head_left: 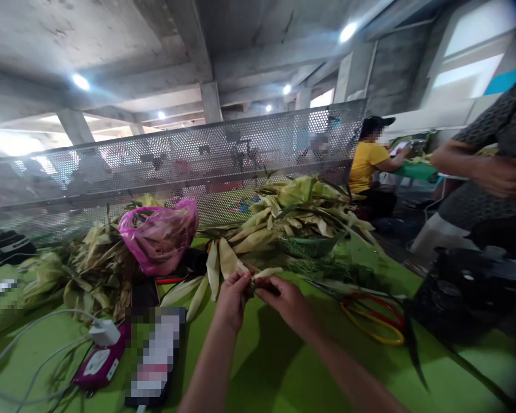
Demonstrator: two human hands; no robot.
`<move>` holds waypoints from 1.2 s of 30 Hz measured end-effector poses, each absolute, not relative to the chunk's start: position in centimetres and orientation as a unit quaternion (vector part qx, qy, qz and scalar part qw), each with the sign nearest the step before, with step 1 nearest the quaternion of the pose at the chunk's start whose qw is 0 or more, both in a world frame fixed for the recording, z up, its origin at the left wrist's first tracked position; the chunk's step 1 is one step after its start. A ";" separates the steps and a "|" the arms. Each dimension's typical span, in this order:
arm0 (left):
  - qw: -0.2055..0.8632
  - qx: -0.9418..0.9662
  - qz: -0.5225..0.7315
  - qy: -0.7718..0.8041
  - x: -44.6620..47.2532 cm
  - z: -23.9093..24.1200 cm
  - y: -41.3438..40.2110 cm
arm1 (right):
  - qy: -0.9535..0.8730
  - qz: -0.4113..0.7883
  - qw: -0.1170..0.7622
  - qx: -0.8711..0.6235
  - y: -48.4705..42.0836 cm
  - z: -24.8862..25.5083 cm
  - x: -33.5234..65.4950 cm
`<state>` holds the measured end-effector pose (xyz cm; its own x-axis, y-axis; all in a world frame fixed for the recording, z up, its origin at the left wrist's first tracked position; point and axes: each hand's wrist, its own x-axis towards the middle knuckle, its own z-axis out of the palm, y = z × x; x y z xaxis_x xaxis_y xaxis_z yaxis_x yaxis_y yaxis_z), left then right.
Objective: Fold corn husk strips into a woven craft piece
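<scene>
Both hands meet over the green tabletop (262,367), their fingertips pinched close together. My left hand (235,298) is closed on a small bundle of pale corn husk, whose end pokes up past the fingers. From the fingers of my right hand (286,301), also closed, a pale corn husk strip (270,272) sticks out to the right. How the pieces join between the fingertips is too small to make out. Just beyond my hands lie loose corn husks (227,261). Scissors with red and yellow handles (372,318) rest to the right.
A husk pile (309,201) rises over a green basket (313,246). Leftward are a pink plastic bag (161,238), dried husks (98,264), a phone (157,355) and a purple power strip (101,364) with cables. Behind runs a perforated metal screen (198,160). A person (494,149) stands at right.
</scene>
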<state>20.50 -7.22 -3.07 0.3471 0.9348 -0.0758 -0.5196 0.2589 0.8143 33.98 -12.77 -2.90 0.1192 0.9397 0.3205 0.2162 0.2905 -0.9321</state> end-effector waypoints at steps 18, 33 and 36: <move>0.608 0.606 0.418 0.296 21.1 -3.3 -9.0 | -0.574 0.250 0.577 -0.525 -12.9 -1.4 36.0; 0.628 0.597 0.389 0.313 21.5 -2.5 -10.0 | -0.477 0.375 0.646 -0.463 -12.8 -1.3 36.6; 0.642 0.576 0.404 0.304 21.6 -2.7 -10.1 | -0.462 0.403 0.655 -0.442 -12.8 -1.2 36.8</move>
<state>21.60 -10.09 -2.68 0.4891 0.8690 0.0756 -0.1693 0.0096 0.9855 36.84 -12.80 -1.24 0.2484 0.9359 0.2499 -0.1185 0.2854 -0.9510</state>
